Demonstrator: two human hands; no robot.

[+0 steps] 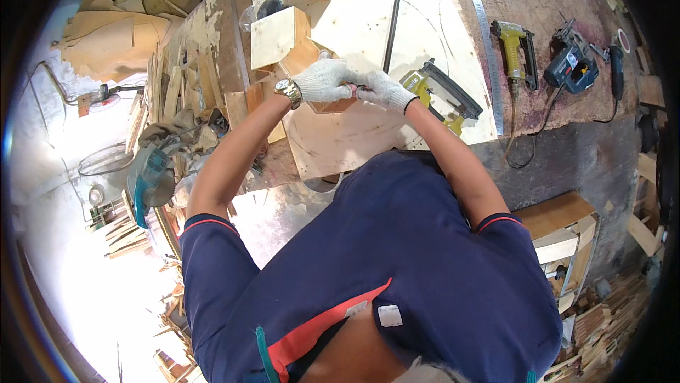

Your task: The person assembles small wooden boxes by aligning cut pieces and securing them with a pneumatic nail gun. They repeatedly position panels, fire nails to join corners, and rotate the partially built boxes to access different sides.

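Observation:
Both my hands wear white knitted gloves and meet over a small wooden block or box piece (333, 106) on the pale plywood sheet. My left hand (324, 81), below a gold wristwatch (287, 90), has its fingers curled in toward the right. My right hand (386, 91) is closed with its fingertips against the left's. Whatever sits between the fingertips is too small and hidden to name. Just right of my right hand lies a yellow-and-black nail gun (453, 90). An angular plywood piece (273, 39) stands beyond my left hand. A hammer (392, 29) lies farther off.
A long metal ruler (486, 43) runs along the plywood's right edge. Beyond it lie a second nail gun (511, 47), a blue jigsaw (574, 68) and a slim blue power tool (618, 71), with cords trailing. A teal saw (146, 178) and scrap wood (173, 96) are at left.

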